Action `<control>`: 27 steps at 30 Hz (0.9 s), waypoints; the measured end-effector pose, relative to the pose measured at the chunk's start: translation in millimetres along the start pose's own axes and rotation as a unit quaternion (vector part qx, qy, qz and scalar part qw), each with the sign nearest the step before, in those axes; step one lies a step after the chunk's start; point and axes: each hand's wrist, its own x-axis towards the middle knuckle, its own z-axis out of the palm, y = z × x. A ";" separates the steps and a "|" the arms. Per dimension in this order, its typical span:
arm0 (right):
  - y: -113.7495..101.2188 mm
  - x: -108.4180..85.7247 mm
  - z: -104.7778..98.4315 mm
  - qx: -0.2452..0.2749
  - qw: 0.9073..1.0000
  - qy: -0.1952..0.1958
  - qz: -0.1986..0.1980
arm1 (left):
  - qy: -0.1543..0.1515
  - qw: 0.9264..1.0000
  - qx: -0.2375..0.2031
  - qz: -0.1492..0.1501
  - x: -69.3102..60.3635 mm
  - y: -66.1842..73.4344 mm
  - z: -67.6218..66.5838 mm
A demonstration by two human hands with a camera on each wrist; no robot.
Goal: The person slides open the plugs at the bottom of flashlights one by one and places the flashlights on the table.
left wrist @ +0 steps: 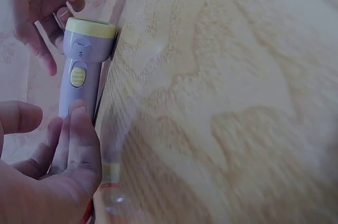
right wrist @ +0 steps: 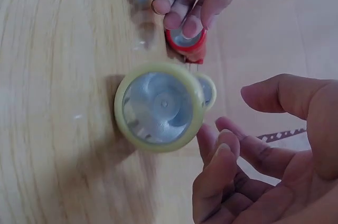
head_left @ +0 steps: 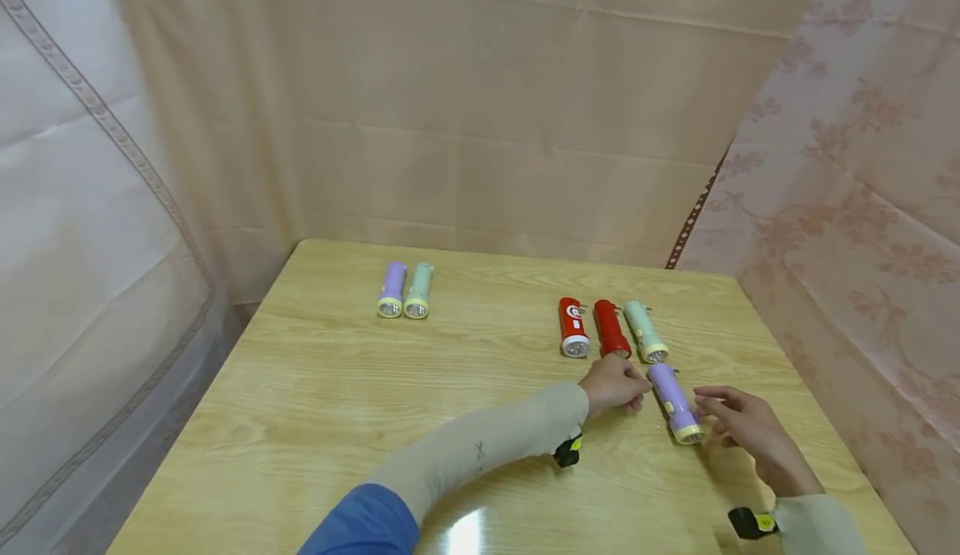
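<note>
A purple flashlight with a pale yellow rim lies on the table between the hands, its lens end towards the near edge. My left hand is at its left near the tail, thumb and fingers apart; in the left wrist view the fingertips overlap the purple body, and contact is unclear. To the right of the flashlight is my right hand, fingers loosely bent and gripping nothing. The right wrist view shows the lens facing the camera, with the right hand beside it.
Behind the hands lie a red flashlight with a white rim, an all-red one and a mint one. Another purple flashlight and a mint one lie side by side at the back left. Curtains surround the wooden table.
</note>
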 end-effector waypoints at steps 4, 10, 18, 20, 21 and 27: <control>-6.9 0.5 4.6 -0.002 1.000 0.006 -0.011 | -0.016 0.999 0.021 0.020 -2.7 -0.8 -7.7; -17.3 1.6 16.3 0.021 0.999 0.005 -0.026 | -0.051 0.996 0.045 0.065 -7.7 -0.4 -25.8; -36.1 3.6 35.2 0.044 0.998 -0.022 -0.049 | -0.071 0.992 0.050 0.094 -14.6 -3.1 -51.5; -39.8 4.5 40.7 0.049 0.997 -0.033 -0.052 | -0.072 0.992 0.051 0.092 -16.5 -4.7 -56.3; -41.6 5.1 43.5 0.053 0.996 -0.039 -0.053 | -0.071 0.992 0.053 0.090 -17.2 -5.7 -58.4; -52.0 4.5 59.4 0.051 0.996 -0.057 -0.056 | -0.070 0.992 0.064 0.089 -22.5 -12.9 -71.7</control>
